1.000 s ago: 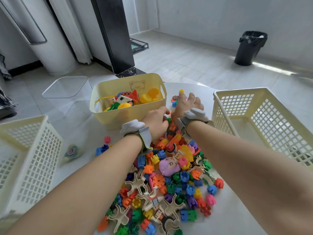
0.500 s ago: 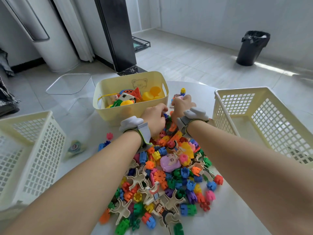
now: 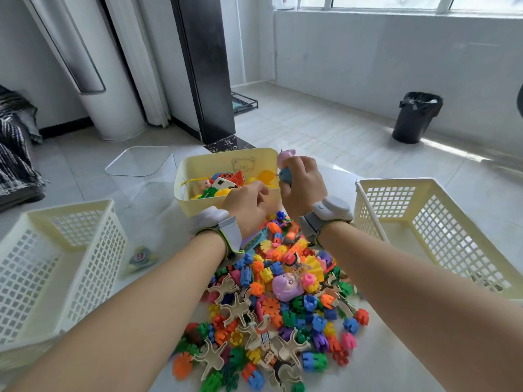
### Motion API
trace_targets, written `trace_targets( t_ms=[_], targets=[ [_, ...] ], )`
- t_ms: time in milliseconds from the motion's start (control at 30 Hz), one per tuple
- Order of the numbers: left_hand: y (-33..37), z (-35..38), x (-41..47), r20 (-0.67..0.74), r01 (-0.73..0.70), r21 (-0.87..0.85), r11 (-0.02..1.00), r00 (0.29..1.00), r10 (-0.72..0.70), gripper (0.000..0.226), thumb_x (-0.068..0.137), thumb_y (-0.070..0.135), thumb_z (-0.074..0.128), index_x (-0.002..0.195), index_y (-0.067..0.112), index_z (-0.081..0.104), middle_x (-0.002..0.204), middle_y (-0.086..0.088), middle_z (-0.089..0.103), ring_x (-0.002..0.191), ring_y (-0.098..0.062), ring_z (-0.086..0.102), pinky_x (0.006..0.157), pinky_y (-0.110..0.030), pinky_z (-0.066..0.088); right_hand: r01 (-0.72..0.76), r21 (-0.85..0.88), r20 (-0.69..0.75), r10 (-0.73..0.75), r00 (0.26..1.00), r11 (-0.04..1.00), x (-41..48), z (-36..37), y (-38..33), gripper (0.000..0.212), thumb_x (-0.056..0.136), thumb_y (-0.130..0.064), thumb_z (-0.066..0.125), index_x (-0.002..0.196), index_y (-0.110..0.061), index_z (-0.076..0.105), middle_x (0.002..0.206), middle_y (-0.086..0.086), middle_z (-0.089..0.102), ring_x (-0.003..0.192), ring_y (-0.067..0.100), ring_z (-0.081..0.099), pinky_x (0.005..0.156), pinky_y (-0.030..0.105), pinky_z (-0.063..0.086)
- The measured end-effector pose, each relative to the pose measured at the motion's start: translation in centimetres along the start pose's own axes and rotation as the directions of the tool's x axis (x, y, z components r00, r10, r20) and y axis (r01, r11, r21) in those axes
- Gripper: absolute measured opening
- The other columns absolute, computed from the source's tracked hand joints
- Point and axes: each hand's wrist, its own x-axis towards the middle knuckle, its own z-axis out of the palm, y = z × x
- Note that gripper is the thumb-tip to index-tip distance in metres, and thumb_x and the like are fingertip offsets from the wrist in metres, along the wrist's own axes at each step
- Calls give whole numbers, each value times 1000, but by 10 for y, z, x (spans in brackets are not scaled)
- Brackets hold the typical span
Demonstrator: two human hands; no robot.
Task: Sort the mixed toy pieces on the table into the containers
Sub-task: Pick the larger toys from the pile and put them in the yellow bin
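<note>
A heap of mixed toy pieces (image 3: 283, 306) covers the middle of the white table: coloured interlocking blocks, beige flat figures and a purple toy head (image 3: 286, 286). Behind it stands a yellow solid bin (image 3: 226, 162) holding several toys. My right hand (image 3: 302, 185) is raised beside the bin's right rim, shut on a small pink and blue figure (image 3: 284, 165). My left hand (image 3: 247, 206) hovers at the bin's front wall with fingers curled; whether it holds anything is hidden.
A pale lattice basket (image 3: 85, 250) stands at the left and another (image 3: 441, 222) at the right. A small round disc toy (image 3: 140, 257) lies near the left basket. A clear lid (image 3: 138, 162) sits beyond the table, a black waste bin (image 3: 416, 117) on the floor.
My right hand closed on the pink and blue figure and lifted it from the heap's far end to the bin's rim. My left hand rose toward the bin's front wall. The view tilted up.
</note>
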Motion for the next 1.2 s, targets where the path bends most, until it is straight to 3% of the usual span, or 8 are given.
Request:
trace_targets(
  t_ms=[67, 167, 333, 633, 733, 867, 1033, 1200],
  targets=[
    [-4, -4, 0, -13, 2, 7, 1000, 1000, -1, 29, 89, 8, 47, 115, 13, 58, 107, -10, 65, 101, -30, 57, 81, -33, 45, 2, 46, 39, -4, 999, 999, 3, 3, -8, 34, 83, -10, 57, 116, -16, 53, 125, 11, 48, 96, 36, 55, 73, 40, 50],
    [-14, -14, 4, -20, -2, 45, 999, 1000, 3, 31, 85, 8, 50, 115, 13, 58, 112, -9, 60, 105, -27, 53, 86, -31, 41, -28, 80, 86, 21, 996, 996, 14, 8, -19, 36, 85, -14, 58, 119, -19, 50, 128, 10, 44, 102, 32, 53, 75, 29, 44],
    [-29, -27, 4, -32, 10, 41, 999, 999, -9, 33, 84, 6, 49, 115, 15, 59, 108, -7, 59, 101, -25, 54, 85, -33, 44, 15, 30, 329, -24, 944, 999, 33, 9, -27, 51, 88, -9, 54, 136, -18, 42, 143, 7, 35, 124, 24, 43, 92, 25, 39],
    [-31, -24, -10, 28, 6, -2, 1000, 1000, -6, 29, 88, 6, 48, 114, 14, 59, 107, -5, 60, 100, -23, 56, 86, -30, 45, -87, -53, 289, 99, 952, 995, 18, -10, -8, 45, 87, 5, 41, 120, -20, 60, 130, 2, 51, 113, 22, 53, 91, 30, 45],
    [-32, -18, -19, 74, 7, 9, 1000, 997, -7, 30, 88, 8, 50, 115, 16, 58, 109, -3, 61, 100, -21, 57, 85, -26, 43, -31, -119, 422, 79, 903, 992, 11, -20, 3, 47, 86, 6, 40, 118, -21, 62, 122, 0, 58, 110, 19, 57, 92, 28, 46],
    [-34, -6, -31, 168, 20, 60, 998, 985, -30, 35, 88, 12, 53, 123, 17, 54, 120, -5, 57, 110, -20, 53, 89, -24, 39, 57, -215, 621, 92, 778, 975, -9, -28, 13, 49, 88, 5, 40, 124, -22, 58, 132, -2, 55, 121, 15, 52, 100, 25, 41],
    [-34, 11, -36, 271, 31, 114, 993, 961, -61, 44, 93, 18, 49, 137, 18, 43, 139, -5, 46, 128, -21, 42, 101, -25, 33, 123, -288, 701, 122, 702, 950, -27, -24, 20, 54, 88, 2, 41, 132, -27, 52, 138, 2, 47, 124, 22, 47, 98, 27, 39],
    [-37, 22, -32, 292, 65, 155, 986, 950, -109, 48, 93, 17, 49, 140, 16, 39, 142, -8, 43, 131, -24, 39, 105, -28, 32, 101, -279, 720, 138, 680, 955, -26, -16, 18, 58, 87, 5, 42, 137, -23, 46, 142, 5, 43, 128, 25, 44, 102, 29, 38]
  ],
)
